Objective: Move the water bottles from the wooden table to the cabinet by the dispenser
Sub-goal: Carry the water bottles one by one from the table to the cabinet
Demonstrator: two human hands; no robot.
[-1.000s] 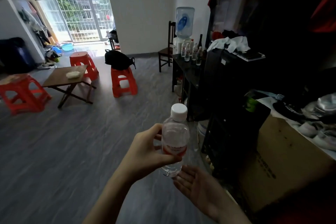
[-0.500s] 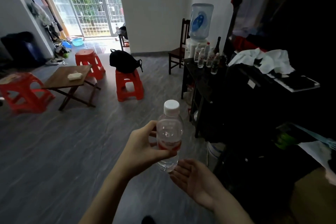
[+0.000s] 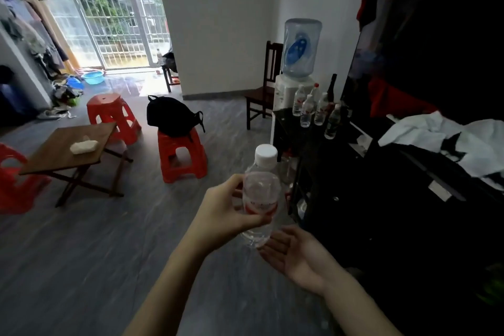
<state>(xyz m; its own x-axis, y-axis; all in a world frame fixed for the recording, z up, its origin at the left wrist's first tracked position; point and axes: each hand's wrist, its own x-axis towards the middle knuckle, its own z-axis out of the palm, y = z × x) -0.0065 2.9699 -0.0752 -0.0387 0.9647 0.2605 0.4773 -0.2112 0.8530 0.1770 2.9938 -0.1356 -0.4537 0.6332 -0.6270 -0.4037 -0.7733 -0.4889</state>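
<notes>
My left hand [image 3: 226, 213] grips a clear water bottle [image 3: 260, 191] with a white cap and red label, held upright in front of me. My right hand [image 3: 296, 252] lies palm up just under the bottle's base, fingers straight. Ahead on the right stands the dark cabinet [image 3: 305, 139], with several water bottles [image 3: 308, 109] and a dark glass bottle on its top, beside the water dispenser [image 3: 297, 63]. The wooden table [image 3: 54, 155] stands at the left and bears only a pale tissue pack [image 3: 83, 146].
Red plastic stools [image 3: 181, 155] stand around the table, one carrying a black backpack [image 3: 170, 116]. A dark wooden chair [image 3: 263, 95] stands left of the dispenser. Crumpled white cloth [image 3: 441, 133] lies on the dark furniture at right. Grey floor stretches between me and the cabinet.
The view has advanced toward the cabinet and dispenser, which look larger and nearer. My hands keep the same hold on the bottle, raised slightly.
</notes>
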